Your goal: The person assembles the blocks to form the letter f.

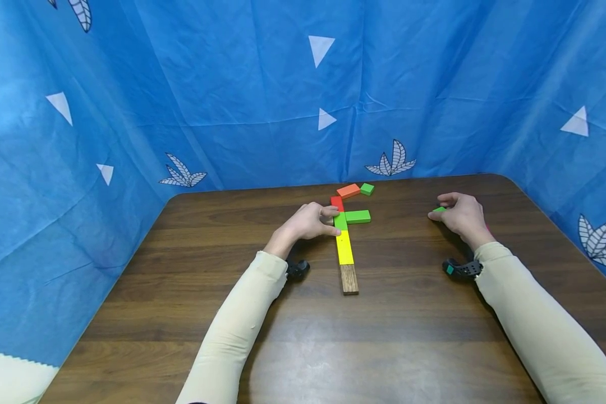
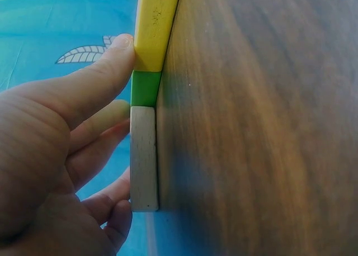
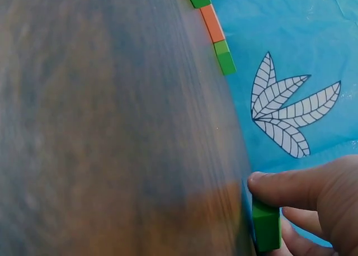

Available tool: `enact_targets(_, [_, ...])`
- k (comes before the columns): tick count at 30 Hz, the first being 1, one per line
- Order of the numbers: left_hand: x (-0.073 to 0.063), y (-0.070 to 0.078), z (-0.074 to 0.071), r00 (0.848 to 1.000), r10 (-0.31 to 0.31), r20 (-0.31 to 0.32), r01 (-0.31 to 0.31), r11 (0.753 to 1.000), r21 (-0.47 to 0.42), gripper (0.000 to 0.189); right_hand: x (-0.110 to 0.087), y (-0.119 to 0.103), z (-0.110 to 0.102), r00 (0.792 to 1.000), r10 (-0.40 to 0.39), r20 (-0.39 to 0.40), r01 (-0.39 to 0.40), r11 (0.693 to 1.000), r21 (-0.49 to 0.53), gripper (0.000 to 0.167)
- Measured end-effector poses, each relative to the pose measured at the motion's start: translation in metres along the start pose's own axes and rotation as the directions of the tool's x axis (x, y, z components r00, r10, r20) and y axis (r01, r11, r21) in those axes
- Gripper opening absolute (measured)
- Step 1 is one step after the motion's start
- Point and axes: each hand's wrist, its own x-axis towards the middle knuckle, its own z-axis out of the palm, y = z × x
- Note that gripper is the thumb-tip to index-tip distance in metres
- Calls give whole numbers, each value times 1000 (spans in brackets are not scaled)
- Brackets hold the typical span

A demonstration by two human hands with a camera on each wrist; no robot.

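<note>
A row of blocks runs down the table's middle: a brown one (image 1: 349, 279), yellow (image 1: 344, 247), green (image 1: 340, 220) and red (image 1: 336, 202). A long green block (image 1: 357, 216) branches off to the right. My left hand (image 1: 331, 220) is at the row's left side and holds a pale wooden block (image 2: 144, 158) against the green block (image 2: 146, 88). Its thumb (image 2: 114, 55) touches the yellow block (image 2: 154, 27). My right hand (image 1: 436, 212), far to the right, pinches a small green block (image 3: 266, 225) on the table, thumb (image 3: 274, 186) on top.
An orange block (image 1: 348, 191) and a small green cube (image 1: 367, 188) lie at the far end of the row. The dark wooden table (image 1: 303, 336) is walled by a blue patterned cloth (image 1: 262, 95) at the back and sides. A black wrist camera (image 1: 462, 270) sits on each forearm.
</note>
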Motion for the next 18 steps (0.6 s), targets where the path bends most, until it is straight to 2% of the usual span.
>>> enact_targets(18, [-1,1,-1,1000,12,0,-12,1000,8,63,3,-6,2,995,-87,-50,88,996,14,54])
